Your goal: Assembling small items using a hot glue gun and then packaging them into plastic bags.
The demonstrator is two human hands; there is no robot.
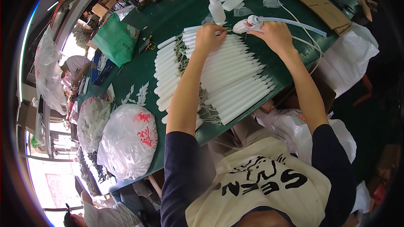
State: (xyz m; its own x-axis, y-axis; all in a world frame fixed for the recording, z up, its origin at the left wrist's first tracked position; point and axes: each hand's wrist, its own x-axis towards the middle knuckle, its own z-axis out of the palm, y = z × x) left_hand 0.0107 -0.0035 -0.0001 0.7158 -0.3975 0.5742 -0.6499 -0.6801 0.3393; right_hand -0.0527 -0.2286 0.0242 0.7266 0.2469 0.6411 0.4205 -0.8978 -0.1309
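White candle-shaped sticks (pixel 229 65) with pointed tips lie side by side in a row on the green table. A second row of white sticks (pixel 165 73) lies to their left, with thin pale wires (pixel 182 56) between the rows. My left hand (pixel 209 38) is closed at the far end of the pointed row; a bit of white shows at its fingers, but what they pinch is unclear. My right hand (pixel 275 34) grips a white and red glue gun (pixel 248 24), its nozzle close to my left fingers. A long translucent glue stick (pixel 294 22) runs out behind it.
A white squeeze bottle (pixel 217 11) stands just beyond my left hand. Plastic bags (pixel 128 141) and a green bag (pixel 114 40) lie left. Cardboard (pixel 313 2) and a white cord (pixel 290 14) are far right. Other people (pixel 75 69) are at the left.
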